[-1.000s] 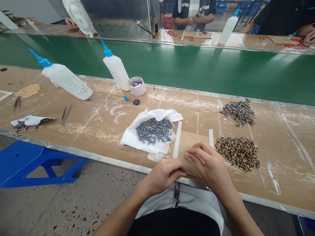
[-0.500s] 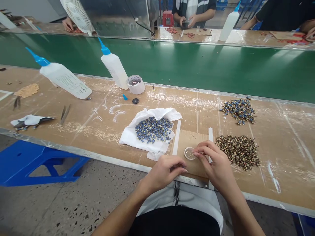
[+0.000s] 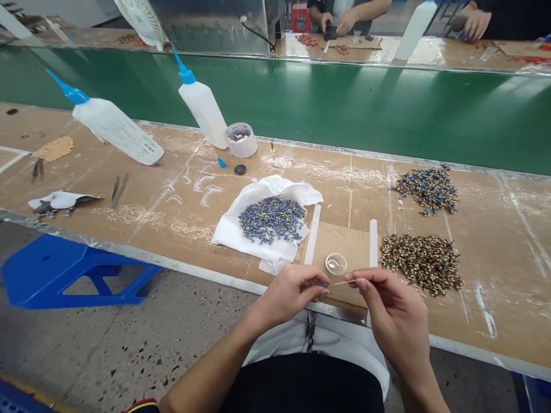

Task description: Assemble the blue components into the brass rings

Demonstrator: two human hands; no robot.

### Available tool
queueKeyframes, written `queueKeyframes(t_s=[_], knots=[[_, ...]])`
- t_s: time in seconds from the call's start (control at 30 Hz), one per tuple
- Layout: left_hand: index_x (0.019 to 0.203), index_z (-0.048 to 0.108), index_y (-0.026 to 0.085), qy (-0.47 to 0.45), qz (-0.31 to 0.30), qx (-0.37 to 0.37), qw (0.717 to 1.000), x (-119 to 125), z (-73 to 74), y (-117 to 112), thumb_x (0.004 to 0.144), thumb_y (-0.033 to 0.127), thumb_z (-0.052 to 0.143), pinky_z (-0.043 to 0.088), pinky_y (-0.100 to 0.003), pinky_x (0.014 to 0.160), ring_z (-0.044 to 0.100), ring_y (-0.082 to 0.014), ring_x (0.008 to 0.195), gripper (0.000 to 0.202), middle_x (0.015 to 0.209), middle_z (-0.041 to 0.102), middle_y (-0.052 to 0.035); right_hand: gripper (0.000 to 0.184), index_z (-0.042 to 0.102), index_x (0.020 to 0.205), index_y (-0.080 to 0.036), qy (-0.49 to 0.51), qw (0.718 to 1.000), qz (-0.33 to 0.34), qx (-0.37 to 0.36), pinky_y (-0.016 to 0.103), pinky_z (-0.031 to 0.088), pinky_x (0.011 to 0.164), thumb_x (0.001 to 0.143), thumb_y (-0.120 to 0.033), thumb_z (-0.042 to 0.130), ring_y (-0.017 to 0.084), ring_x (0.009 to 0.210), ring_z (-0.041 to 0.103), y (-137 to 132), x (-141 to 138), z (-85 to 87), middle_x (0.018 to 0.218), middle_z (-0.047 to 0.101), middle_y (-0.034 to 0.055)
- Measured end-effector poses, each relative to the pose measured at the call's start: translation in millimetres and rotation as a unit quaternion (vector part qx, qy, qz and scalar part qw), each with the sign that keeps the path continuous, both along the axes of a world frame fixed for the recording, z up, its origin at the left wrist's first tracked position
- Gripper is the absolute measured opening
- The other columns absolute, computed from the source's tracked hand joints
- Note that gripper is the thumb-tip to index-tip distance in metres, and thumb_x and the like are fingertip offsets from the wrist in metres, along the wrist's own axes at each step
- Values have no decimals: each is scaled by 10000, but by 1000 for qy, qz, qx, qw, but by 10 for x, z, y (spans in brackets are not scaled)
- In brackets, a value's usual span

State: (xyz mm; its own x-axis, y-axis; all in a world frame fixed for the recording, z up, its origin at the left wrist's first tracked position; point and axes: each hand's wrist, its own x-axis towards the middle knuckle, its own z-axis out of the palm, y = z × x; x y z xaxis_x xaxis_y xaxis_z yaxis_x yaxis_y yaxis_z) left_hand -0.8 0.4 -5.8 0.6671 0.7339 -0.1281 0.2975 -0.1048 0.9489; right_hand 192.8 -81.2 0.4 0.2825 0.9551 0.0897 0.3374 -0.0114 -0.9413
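My right hand [image 3: 394,301] pinches a toothpick [image 3: 342,282], a thin wooden stick pointing left. Its tip is close to a small blue part [image 3: 326,285] held between the fingertips of my left hand [image 3: 290,292]; whether they touch I cannot tell. Just beyond the stick, a shallow clear round dish [image 3: 336,264] with a little clear liquid sits on a cardboard piece [image 3: 344,238]. Left of it, a pile of small blue parts [image 3: 271,219] lies on a white cloth [image 3: 228,226]. To the right is a heap of small dark-and-gold parts [image 3: 419,264].
Behind that heap lies a pile of blue-and-gold pieces [image 3: 426,189]. White bottles with blue nozzles [image 3: 202,112] and a tape roll [image 3: 241,140] stand near the green belt [image 3: 301,94]. Tweezers [image 3: 119,190] lie left. A blue stool [image 3: 64,269] is below. Co-workers' hands [image 3: 338,24] show across.
My right hand has drawn the toothpick out of the dish and toward my left hand, which stays near the table's front edge. The view has shifted slightly.
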Motion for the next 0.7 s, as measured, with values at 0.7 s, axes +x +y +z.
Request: queueKeyframes(t_s=[0.7], knots=[[873, 700, 136, 13, -10, 32, 999, 23, 40, 2, 874, 182, 656, 433, -189, 628, 588, -112, 657, 64, 734, 669, -10, 97, 688, 944, -239, -94, 995, 17, 42, 236, 526, 773, 955, -221, 592, 150, 843, 707, 19, -109, 30, 908, 745, 5]])
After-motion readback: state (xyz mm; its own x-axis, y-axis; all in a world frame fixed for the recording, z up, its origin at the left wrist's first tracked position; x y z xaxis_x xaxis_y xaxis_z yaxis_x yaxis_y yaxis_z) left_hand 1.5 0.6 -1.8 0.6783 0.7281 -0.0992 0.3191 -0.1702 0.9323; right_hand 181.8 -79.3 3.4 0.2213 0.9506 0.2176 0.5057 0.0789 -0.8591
